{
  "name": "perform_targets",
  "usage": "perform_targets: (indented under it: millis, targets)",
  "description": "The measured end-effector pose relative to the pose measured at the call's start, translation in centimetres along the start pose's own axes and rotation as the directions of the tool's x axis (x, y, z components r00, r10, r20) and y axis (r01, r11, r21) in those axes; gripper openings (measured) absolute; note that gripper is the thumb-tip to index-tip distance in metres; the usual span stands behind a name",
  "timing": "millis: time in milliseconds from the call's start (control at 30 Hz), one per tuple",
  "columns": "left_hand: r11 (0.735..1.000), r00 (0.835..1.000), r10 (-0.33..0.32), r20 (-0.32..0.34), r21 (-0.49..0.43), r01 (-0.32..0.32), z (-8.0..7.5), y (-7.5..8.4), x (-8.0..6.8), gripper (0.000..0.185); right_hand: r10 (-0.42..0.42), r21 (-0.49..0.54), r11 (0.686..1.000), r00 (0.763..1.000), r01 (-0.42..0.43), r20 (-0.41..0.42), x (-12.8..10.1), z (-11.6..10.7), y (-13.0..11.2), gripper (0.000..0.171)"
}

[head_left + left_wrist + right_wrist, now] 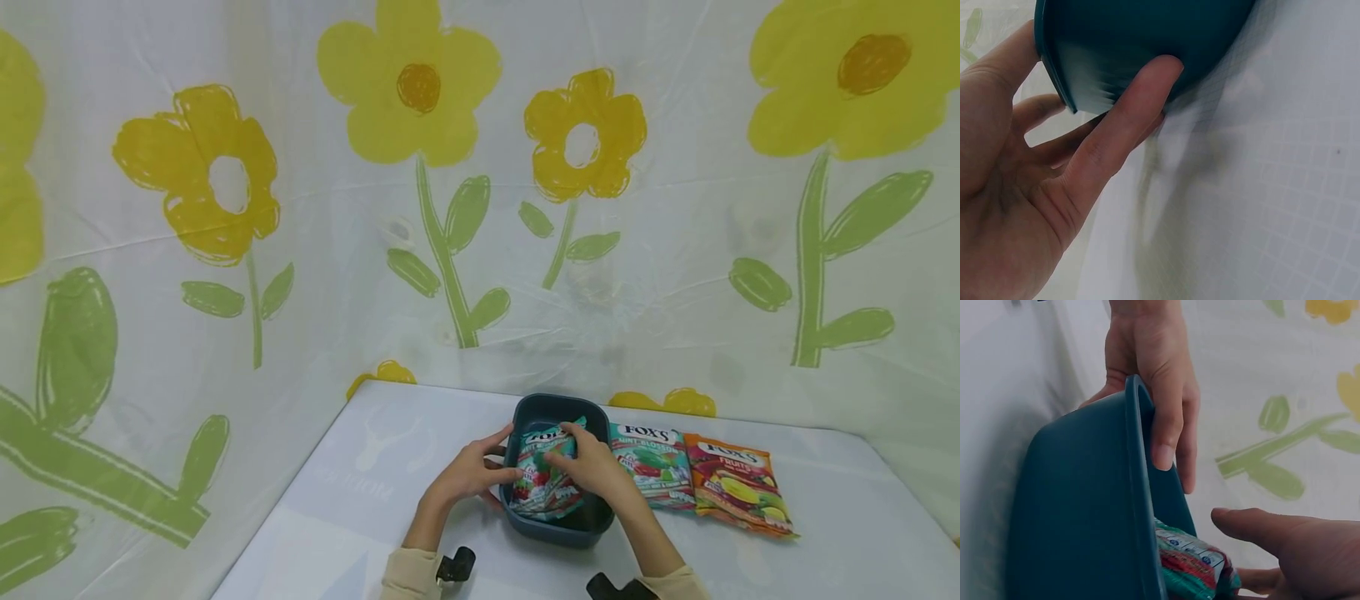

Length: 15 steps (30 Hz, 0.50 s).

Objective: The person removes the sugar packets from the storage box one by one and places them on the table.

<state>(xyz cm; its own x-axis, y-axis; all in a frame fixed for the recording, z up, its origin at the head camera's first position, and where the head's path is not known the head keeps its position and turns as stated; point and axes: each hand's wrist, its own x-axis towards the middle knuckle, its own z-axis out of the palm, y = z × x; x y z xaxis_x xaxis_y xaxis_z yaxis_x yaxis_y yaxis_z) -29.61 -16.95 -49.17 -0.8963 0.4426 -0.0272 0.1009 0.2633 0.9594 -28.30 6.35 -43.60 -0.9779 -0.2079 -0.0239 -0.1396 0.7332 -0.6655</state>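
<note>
Left hand [471, 475] sits lower middle of the head view, clamped on the left wall of the tub [558, 529], thumb hooked over the rim and fingers down the outside; the left wrist view shows the same grip from underneath, fingers against the dark teal side. The tub stands on the white table [360, 517], lower centre of the frame. Inside it a teal candy bag [542, 479] lies tilted, one end up toward the back rim. Right hand [592, 465] rests on top of that bag, fingers curled over its upper edge, so it's holding the bag in the tub. Just right of the tub, a second teal bag [652, 462] lies flat on the table, and an orange bag [738, 487] lies flat right beside that one, edges about touching. Flower-print cloth [450, 208] fills the whole background.
</note>
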Motion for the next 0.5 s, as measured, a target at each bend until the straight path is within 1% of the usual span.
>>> perform_targets:
  millis: [200,333,400,500]
  targets:
    - [1.000,1.000,0.000,0.004,-0.012,0.001,0.0,-0.2,0.0,0.077,-0.013,0.079,0.997,0.999,0.016,-0.032,0.1,0.3,0.9,0.065]
    - [1.000,1.000,0.003,0.009,-0.011,-0.003,0.0,-0.4,0.1,0.077,0.001,0.150,0.989,0.999,0.005,-0.040,0.3,0.4,1.3,0.064]
    - [1.000,1.000,0.006,0.008,-0.010,-0.006,0.0,-0.4,0.1,0.077,0.013,0.204,0.979,0.999,-0.005,-0.042,0.4,0.6,1.5,0.064]
    - [1.000,1.000,0.011,0.006,-0.016,-0.011,0.0,-0.3,0.0,0.077,0.025,0.320,0.947,0.999,-0.014,-0.028,0.5,0.7,1.8,0.063]
